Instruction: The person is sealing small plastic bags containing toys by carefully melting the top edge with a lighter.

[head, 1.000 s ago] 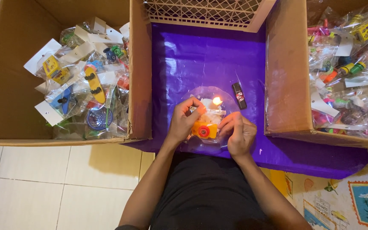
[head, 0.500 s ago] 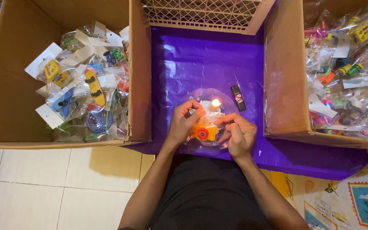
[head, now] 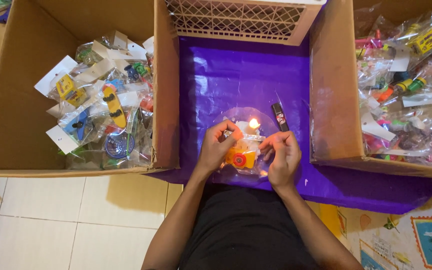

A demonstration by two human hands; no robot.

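A clear plastic bag (head: pixel 243 150) with a small orange and yellow toy (head: pixel 239 158) inside is held between both hands over a purple sheet (head: pixel 236 75). My left hand (head: pixel 217 146) pinches the bag's left top edge. My right hand (head: pixel 282 155) pinches its right top edge. Just beyond the bag's upper rim burns a small candle flame (head: pixel 254 123), standing on a clear round dish (head: pixel 236 116). A black lighter (head: pixel 279 117) lies on the sheet right of the flame.
A cardboard box (head: pixel 36 155) on the left holds several bagged toys (head: pixel 101 110). Another cardboard box (head: pixel 333 100) on the right holds more bagged toys (head: pixel 406 100). A white lattice basket (head: pixel 236 17) stands at the back. Tiled floor (head: pixel 76 220) lies below left.
Both hands have shifted the bag slightly under the flame; the fingers of my right hand have moved along the bag's top edge. The boxes and lighter stay put.
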